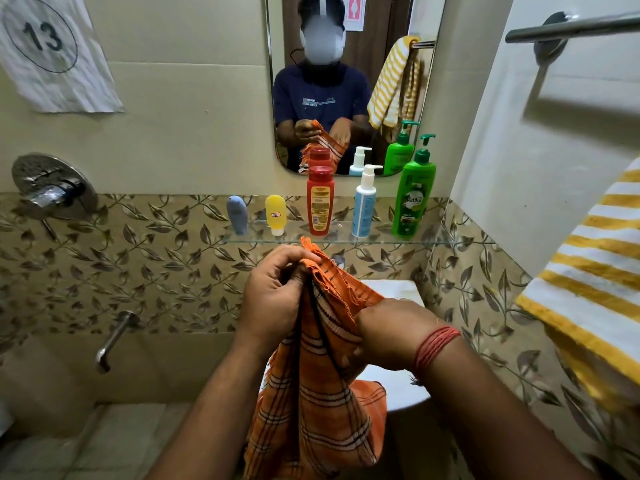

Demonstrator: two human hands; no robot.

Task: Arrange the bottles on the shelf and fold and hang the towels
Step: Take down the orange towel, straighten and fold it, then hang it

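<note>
An orange checked towel (322, 403) hangs in front of me over the basin. My left hand (273, 292) grips its bunched top edge, held high. Lower and to the right, my right hand (388, 334) grips a fold of the same towel. On the glass shelf (436, 241) several bottles stand in a row: a grey-blue tube (237, 214), a yellow tube (275, 214), a red bottle (320, 201), a white and blue pump bottle (364, 202) and a green pump bottle (412, 192). A yellow and white striped towel (595, 271) hangs at the right.
A steel towel bar (568, 27) is fixed high on the right wall, above the striped towel. A mirror (381, 81) hangs over the shelf. A white basin (394, 393) sits below my hands. A mixer valve (52, 188) and spout (114, 337) are on the left wall.
</note>
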